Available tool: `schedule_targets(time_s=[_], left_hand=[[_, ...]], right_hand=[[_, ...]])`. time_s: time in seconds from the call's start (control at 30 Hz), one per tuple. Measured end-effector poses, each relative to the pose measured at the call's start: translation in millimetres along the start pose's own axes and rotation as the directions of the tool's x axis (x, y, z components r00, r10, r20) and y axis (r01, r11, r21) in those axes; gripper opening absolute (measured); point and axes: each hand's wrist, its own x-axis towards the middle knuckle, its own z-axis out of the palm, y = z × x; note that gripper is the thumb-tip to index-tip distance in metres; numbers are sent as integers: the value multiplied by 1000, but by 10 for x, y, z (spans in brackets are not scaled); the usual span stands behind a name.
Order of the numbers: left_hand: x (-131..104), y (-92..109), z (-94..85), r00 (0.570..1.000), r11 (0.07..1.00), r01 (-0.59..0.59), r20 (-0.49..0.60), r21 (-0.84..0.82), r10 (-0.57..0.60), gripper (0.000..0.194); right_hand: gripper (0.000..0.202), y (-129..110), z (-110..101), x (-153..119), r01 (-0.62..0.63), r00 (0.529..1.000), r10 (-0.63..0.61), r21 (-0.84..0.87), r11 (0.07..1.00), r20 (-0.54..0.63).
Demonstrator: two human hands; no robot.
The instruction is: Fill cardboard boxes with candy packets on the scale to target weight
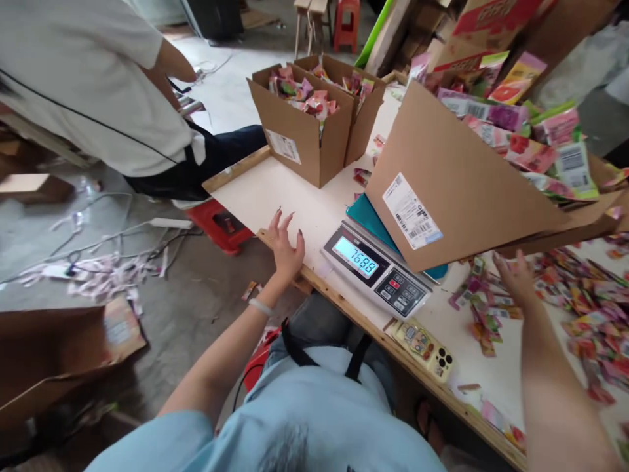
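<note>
A large cardboard box (457, 190) full of colourful snack packets leans over a digital scale (376, 269), whose lit display seems to read 7688. My right hand (515, 278) is at the box's lower edge, fingers apart; whether it touches the box is unclear. My left hand (285, 246) hovers by the table's front edge, left of the scale, with its fingers spread and nothing in them. Below the scale lies a yellow phone (423, 349). Small packets (484, 305) are scattered next to my right hand.
Two more filled boxes (307, 141) stand at the back of the table (289, 190). Many loose packets (597, 314) cover the right side. A person in a white shirt (98, 85) sits at the left. An open carton (59, 347) lies on the floor.
</note>
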Motion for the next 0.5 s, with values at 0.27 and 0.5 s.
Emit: schedule_targets(time_s=[0.27, 0.5], left_hand=[[-8, 14, -33, 1000, 999, 12, 6, 47, -13, 48], [5, -2, -18, 1000, 999, -19, 4, 46, 19, 49]], right_hand=[[59, -278, 1032, -6, 3, 999, -3, 3, 1000, -42], [58, -56, 1032, -299, 137, 976, -138, -18, 990, -171]])
